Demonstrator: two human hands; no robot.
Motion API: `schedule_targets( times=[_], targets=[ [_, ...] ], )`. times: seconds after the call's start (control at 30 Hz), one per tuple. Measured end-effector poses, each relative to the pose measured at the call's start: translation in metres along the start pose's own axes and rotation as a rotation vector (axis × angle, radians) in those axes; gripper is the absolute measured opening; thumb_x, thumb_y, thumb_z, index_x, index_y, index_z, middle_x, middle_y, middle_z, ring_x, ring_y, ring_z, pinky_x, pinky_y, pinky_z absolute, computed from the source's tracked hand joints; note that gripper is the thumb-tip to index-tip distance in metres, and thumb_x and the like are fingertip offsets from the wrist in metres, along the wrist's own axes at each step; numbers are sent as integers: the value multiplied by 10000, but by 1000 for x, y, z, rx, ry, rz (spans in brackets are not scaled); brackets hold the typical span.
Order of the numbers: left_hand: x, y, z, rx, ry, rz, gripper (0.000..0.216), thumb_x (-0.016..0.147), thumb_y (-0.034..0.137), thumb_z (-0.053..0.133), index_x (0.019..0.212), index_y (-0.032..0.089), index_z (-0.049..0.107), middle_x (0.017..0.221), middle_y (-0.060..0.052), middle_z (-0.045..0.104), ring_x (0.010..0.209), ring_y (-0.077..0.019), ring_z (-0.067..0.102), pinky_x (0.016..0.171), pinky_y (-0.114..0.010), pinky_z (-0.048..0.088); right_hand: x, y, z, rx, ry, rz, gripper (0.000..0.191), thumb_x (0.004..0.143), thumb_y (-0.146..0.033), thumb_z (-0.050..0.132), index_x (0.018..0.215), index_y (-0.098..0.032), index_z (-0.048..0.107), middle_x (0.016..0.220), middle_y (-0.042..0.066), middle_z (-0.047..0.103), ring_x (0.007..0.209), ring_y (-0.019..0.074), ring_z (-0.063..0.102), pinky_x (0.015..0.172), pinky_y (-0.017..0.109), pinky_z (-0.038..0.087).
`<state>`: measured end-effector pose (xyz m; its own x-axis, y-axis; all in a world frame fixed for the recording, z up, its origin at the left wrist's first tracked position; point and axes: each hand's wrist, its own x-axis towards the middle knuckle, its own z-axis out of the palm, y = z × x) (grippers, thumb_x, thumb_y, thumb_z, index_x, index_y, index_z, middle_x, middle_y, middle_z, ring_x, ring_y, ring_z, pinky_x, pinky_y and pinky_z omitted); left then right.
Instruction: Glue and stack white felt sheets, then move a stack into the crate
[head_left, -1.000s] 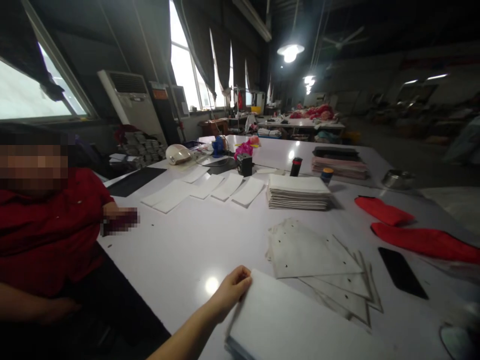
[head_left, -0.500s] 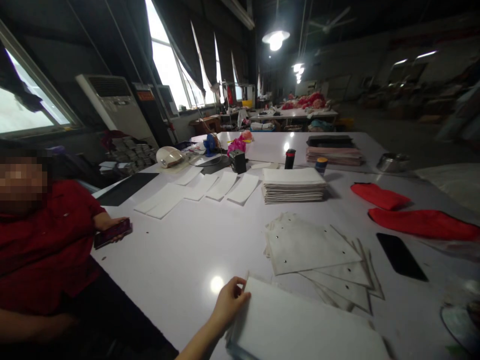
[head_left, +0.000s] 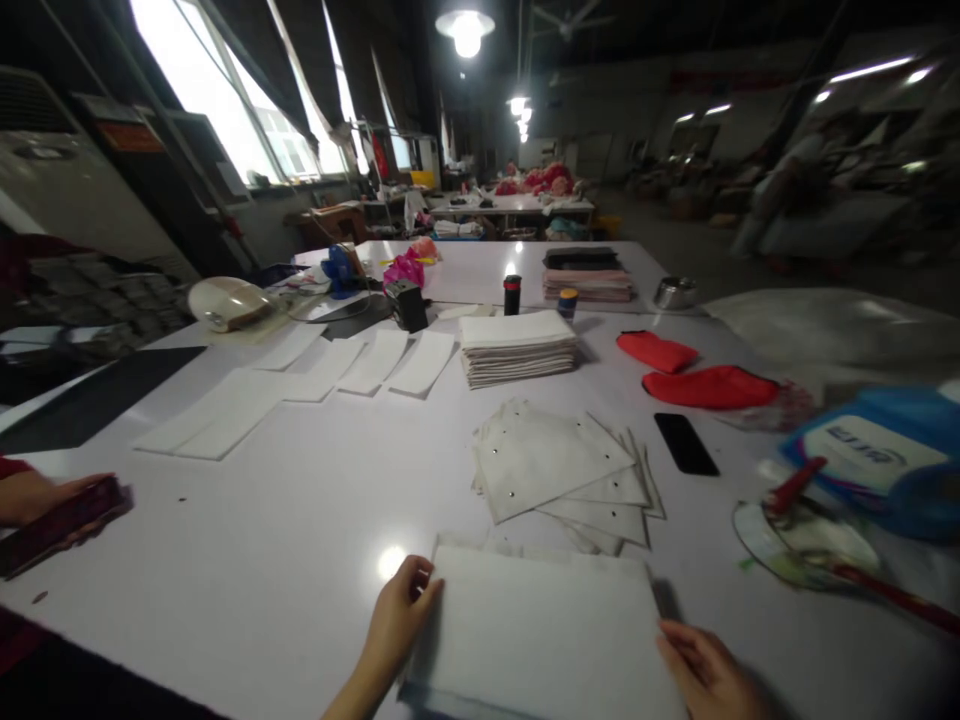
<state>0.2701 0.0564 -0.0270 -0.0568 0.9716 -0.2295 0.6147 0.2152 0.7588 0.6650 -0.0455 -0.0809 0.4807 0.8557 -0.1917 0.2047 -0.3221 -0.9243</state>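
Observation:
A white rectangular sheet (head_left: 540, 625) lies flat right in front of me, with more layers showing under its lower left edge. My left hand (head_left: 401, 615) has its fingers curled at the sheet's upper left edge, thumb along the rim. At the right edge, my right hand (head_left: 705, 668) pinches the side between thumb and fingers. Just beyond the sheet is a loose, fanned pile of off-white panels (head_left: 555, 460) with small dark holes or studs near their edges. Whether the sheet is cloth or paper I cannot tell.
Behind stand a neat white stack (head_left: 517, 350) and several white strips (head_left: 375, 362). To the right are red sleeve-like pieces (head_left: 709, 387), a black phone (head_left: 686, 444), a blue bottle (head_left: 885, 455) and a red-handled tool (head_left: 799, 488). At left, another person's hand (head_left: 34, 498) holds a phone.
My view has swung right, so the other person is mostly out of frame. My right hand has come into view at the sheet's right edge; my left hand stays at the left edge.

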Motion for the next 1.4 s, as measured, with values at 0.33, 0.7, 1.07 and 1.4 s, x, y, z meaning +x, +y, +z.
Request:
schedule_targets(
  times=[0.33,0.7,1.07,1.4],
  targets=[
    [7,-13,3,7,-5,16,383,770,563,535,907,206,527,763,-14,619,676,-191,574,639,-285,426,-2,-23,8,-142,64,-156,423,739,-587,565,854,-199,687,853,74,675,774,241,654,700,334,556],
    [5,-10,4,-30,0,9,390,771,570,547,916,208,533,787,-20,632,691,-192,578,647,-289,443,3,-20,10,-161,82,-175,406,749,-565,557,839,-192,687,847,81,657,768,240,643,703,348,541],
    [-1,-2,2,-29,14,27,283,814,453,527,916,189,532,775,-21,606,671,-169,546,631,-272,410,10,-10,9,-184,99,59,569,576,-691,586,847,-201,687,834,77,656,784,286,629,698,399,507],
    [-2,2,3,-54,32,25,203,807,369,537,889,183,524,765,-12,590,666,-150,531,645,-268,406,10,-22,8,-254,88,143,616,513,-706,561,852,-204,670,835,80,631,795,300,616,733,421,478]
  ],
)
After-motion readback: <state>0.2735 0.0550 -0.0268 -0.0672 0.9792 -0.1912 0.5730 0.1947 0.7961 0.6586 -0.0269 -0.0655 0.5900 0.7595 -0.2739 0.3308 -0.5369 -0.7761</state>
